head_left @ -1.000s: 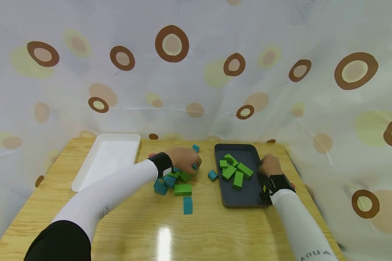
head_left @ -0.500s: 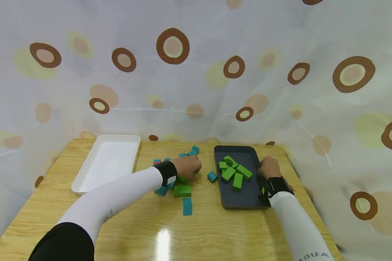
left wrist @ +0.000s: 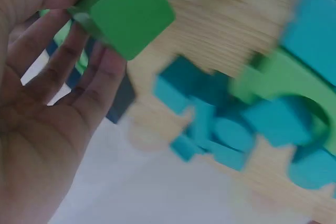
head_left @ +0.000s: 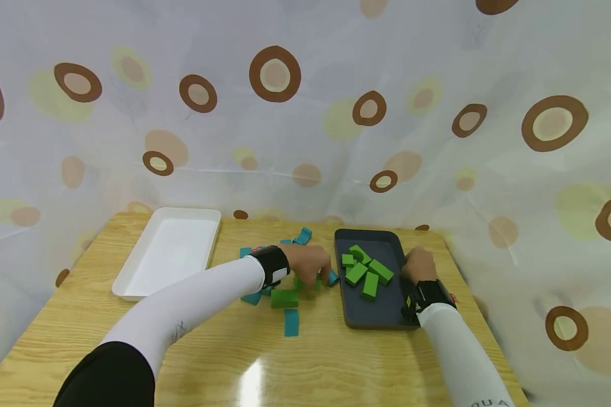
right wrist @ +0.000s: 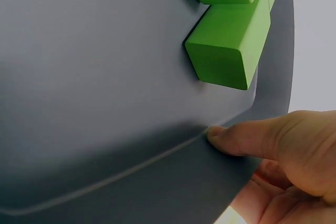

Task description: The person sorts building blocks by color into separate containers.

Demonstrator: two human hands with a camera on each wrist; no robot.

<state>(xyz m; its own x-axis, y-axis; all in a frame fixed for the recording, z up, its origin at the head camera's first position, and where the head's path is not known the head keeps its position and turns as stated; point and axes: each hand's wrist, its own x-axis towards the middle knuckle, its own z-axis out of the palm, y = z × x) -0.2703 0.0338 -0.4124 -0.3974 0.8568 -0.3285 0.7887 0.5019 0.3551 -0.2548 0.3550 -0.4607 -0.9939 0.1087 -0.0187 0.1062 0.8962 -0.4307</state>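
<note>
My left hand point(head_left: 309, 263) is over the middle of the table, just left of the dark grey tray point(head_left: 358, 314). In the left wrist view it pinches a green block point(left wrist: 131, 14) between thumb and fingertips. Beneath and behind it lies a pile of blue blocks point(left wrist: 231, 129) and green ones, including a green arch point(left wrist: 294, 77). My right hand point(head_left: 420, 264) grips the tray's right wall, with the thumb inside, as the right wrist view shows. Several green blocks point(head_left: 370, 286) sit inside that tray. A small blue block point(head_left: 333, 277), partly covered by my left hand, lies against its left side.
On the left of the wooden table point(head_left: 219, 362) stands a white tray point(head_left: 175, 254). A blue block point(head_left: 291, 323) and a green block point(head_left: 284, 298) lie at the near side of the pile. A patterned sheet point(head_left: 326, 141) hangs behind the table.
From the pile, my left hand has moved right toward the dark tray, carrying a green block clear of the others. My right hand keeps its grip on the tray wall.
</note>
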